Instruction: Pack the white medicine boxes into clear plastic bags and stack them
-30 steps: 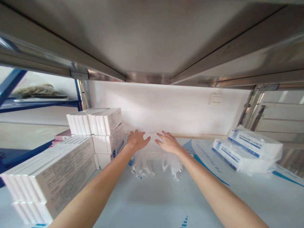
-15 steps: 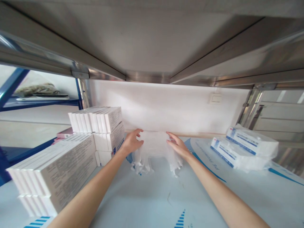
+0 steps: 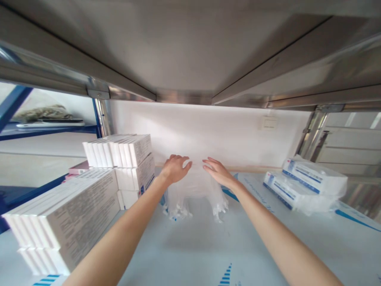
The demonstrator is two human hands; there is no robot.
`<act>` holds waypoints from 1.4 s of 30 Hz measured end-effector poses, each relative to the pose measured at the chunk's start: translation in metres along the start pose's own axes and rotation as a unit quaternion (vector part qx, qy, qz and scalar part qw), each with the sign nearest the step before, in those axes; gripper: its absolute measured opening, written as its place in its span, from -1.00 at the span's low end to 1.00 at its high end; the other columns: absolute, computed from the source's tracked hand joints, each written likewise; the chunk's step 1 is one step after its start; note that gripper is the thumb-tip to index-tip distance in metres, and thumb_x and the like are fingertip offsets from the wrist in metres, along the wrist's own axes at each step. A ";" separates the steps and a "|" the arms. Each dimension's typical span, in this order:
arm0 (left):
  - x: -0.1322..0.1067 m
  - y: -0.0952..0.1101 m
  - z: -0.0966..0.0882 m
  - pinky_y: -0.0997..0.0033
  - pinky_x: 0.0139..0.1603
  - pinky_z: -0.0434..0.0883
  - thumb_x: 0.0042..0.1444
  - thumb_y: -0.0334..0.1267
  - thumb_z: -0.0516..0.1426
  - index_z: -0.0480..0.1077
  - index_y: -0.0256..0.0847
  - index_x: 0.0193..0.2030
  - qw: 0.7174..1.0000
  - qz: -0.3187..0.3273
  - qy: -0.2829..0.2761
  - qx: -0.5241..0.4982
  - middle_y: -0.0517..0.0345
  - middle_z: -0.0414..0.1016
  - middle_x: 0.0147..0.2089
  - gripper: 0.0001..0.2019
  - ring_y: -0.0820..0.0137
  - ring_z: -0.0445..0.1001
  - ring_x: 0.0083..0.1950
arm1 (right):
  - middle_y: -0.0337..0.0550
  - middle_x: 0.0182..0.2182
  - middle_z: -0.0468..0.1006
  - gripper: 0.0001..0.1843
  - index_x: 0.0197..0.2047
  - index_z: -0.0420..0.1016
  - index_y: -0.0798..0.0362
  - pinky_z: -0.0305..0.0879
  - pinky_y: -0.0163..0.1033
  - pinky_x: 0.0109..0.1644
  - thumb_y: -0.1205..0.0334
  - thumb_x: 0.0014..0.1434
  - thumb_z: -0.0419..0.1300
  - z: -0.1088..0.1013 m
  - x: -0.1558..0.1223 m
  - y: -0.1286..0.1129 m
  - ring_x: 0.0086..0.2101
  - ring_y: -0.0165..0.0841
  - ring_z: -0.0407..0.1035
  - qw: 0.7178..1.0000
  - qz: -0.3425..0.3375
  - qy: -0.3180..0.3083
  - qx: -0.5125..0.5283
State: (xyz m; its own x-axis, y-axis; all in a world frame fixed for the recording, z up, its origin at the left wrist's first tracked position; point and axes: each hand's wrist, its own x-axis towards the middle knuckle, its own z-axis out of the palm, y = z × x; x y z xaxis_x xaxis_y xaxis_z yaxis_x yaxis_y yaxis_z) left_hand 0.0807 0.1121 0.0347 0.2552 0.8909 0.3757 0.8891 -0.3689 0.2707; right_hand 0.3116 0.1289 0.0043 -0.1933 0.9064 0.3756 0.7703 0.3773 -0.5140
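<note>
A heap of clear plastic packets (image 3: 195, 192) lies at the back of the shelf, against the white wall. My left hand (image 3: 175, 168) rests on its top left with fingers spread. On the heap's top right lies my right hand (image 3: 216, 171), fingers stretched out. Neither hand grips anything. Both forearms reach in from the near edge.
Stacks of white cartons (image 3: 119, 159) fill the left, with a nearer stack (image 3: 65, 218) at the front left. Wrapped blue-and-white packs (image 3: 309, 182) lie at the right. A metal shelf (image 3: 190, 47) hangs low overhead. The shelf surface (image 3: 190, 246) bears blue-printed film.
Both hands moved from the sides of the heap up onto its top, closer together, and the fingers spread out.
</note>
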 end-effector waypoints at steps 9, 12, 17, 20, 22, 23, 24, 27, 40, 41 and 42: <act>0.001 -0.027 0.066 -0.25 0.45 -0.21 0.29 0.24 -0.17 0.00 -0.05 0.48 0.989 -0.003 -0.146 0.016 -0.02 -0.15 0.54 -0.29 0.03 -0.22 0.55 | 0.02 0.45 -0.05 -0.17 0.46 0.09 -0.01 -0.28 0.08 0.46 -0.26 0.26 0.04 0.030 -0.008 0.007 0.43 -0.08 -0.23 0.979 0.041 -0.163 -0.113; -0.005 -0.037 0.075 -0.24 0.44 -0.18 0.31 0.24 -0.22 -0.05 -0.04 0.50 0.987 0.003 -0.159 -0.001 -0.02 -0.19 0.55 -0.29 0.03 -0.21 0.55 | -0.01 0.46 -0.08 -0.20 0.47 0.06 -0.05 -0.31 0.09 0.46 -0.23 0.28 0.03 0.042 -0.013 0.019 0.43 -0.09 -0.22 0.982 0.039 -0.160 -0.092; -0.006 -0.043 0.080 -0.25 0.44 -0.18 0.32 0.22 -0.19 -0.03 -0.04 0.49 0.988 -0.001 -0.149 -0.037 -0.05 -0.14 0.54 -0.31 0.01 -0.18 0.54 | -0.06 0.43 0.05 -0.27 0.41 0.19 -0.11 -0.34 0.16 0.45 -0.18 0.25 0.12 0.053 -0.014 0.031 0.42 -0.06 -0.14 0.992 0.036 -0.119 -0.023; -0.001 -0.045 0.070 -0.19 0.44 -0.05 0.37 0.18 -0.27 -0.05 -0.03 0.50 0.991 -0.004 -0.113 -0.071 -0.03 -0.14 0.54 -0.34 0.05 -0.16 0.54 | -0.13 0.43 0.07 -0.32 0.44 0.12 -0.09 -0.18 0.03 0.46 -0.16 0.35 -0.06 0.044 -0.015 0.033 0.41 -0.21 -0.07 0.997 0.018 -0.062 0.039; 0.001 -0.045 0.056 -0.06 0.46 0.00 0.39 0.13 -0.35 -0.09 -0.01 0.51 0.993 0.001 -0.070 -0.091 0.04 -0.16 0.55 -0.37 0.13 -0.17 0.55 | -0.17 0.42 0.13 -0.34 0.44 0.12 -0.08 -0.08 -0.03 0.45 -0.15 0.40 -0.23 0.032 -0.017 0.032 0.39 -0.28 -0.01 0.997 0.007 -0.021 0.077; 0.002 -0.044 0.048 -0.01 0.47 0.00 0.40 0.11 -0.35 -0.07 0.00 0.50 0.994 0.007 -0.048 -0.098 0.06 -0.14 0.55 -0.38 0.17 -0.18 0.55 | -0.17 0.40 0.18 -0.33 0.41 0.17 -0.07 -0.06 -0.03 0.45 -0.16 0.40 -0.26 0.025 -0.018 0.032 0.38 -0.28 0.03 0.996 0.005 -0.005 0.092; 0.001 -0.041 0.039 0.03 0.48 -0.02 0.41 0.09 -0.33 -0.02 -0.02 0.49 0.994 0.018 -0.027 -0.102 0.07 -0.10 0.55 -0.40 0.18 -0.17 0.55 | -0.15 0.37 0.25 -0.33 0.38 0.24 -0.08 -0.05 -0.02 0.45 -0.18 0.39 -0.25 0.018 -0.021 0.032 0.36 -0.25 0.07 0.995 0.003 0.007 0.103; -0.008 -0.027 0.013 0.11 0.47 0.05 0.42 -0.01 -0.20 0.34 -0.16 0.30 0.991 0.081 0.008 -0.107 -0.02 0.25 0.42 -0.48 0.18 0.09 0.48 | -0.14 0.29 0.38 -0.39 0.27 0.39 -0.11 0.00 0.00 0.43 -0.20 0.37 -0.15 -0.003 -0.033 0.033 0.32 -0.21 0.16 0.992 -0.005 0.025 0.120; -0.113 0.126 0.026 0.15 0.22 0.40 0.26 -0.30 0.08 0.45 -0.23 0.05 0.906 0.422 -0.020 -0.034 -0.04 0.49 0.11 -0.74 0.14 0.42 0.18 | -0.10 -0.16 0.66 -0.77 -0.16 0.60 -0.03 0.34 -0.08 0.08 0.25 0.25 0.10 -0.060 -0.145 0.042 -0.11 -0.19 0.50 0.976 -0.087 0.068 -0.187; -0.115 0.134 0.036 0.13 0.20 0.41 0.26 -0.29 0.08 0.45 -0.23 0.05 0.901 0.432 -0.028 -0.031 -0.05 0.49 0.11 -0.74 0.12 0.42 0.18 | -0.05 -0.17 0.65 -0.74 -0.15 0.60 0.01 0.32 -0.06 0.09 0.29 0.25 0.08 -0.068 -0.150 0.048 -0.09 -0.17 0.48 0.962 -0.069 0.109 -0.241; -0.117 0.140 0.045 0.12 0.18 0.42 0.27 -0.27 0.08 0.44 -0.23 0.06 0.898 0.438 -0.034 -0.033 -0.05 0.48 0.12 -0.73 0.11 0.42 0.17 | 0.02 -0.14 0.63 -0.72 -0.11 0.59 0.07 0.28 -0.03 0.12 0.32 0.24 0.06 -0.076 -0.155 0.055 -0.05 -0.12 0.45 0.947 -0.035 0.153 -0.280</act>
State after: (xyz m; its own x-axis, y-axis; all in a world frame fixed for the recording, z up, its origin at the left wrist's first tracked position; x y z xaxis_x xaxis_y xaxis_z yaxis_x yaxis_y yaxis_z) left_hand 0.1923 -0.0317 -0.0116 0.8698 0.2648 0.4164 0.3124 -0.9487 -0.0492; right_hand 0.4307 -0.0053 -0.0234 -0.1369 0.7532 0.6434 0.9801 0.1973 -0.0225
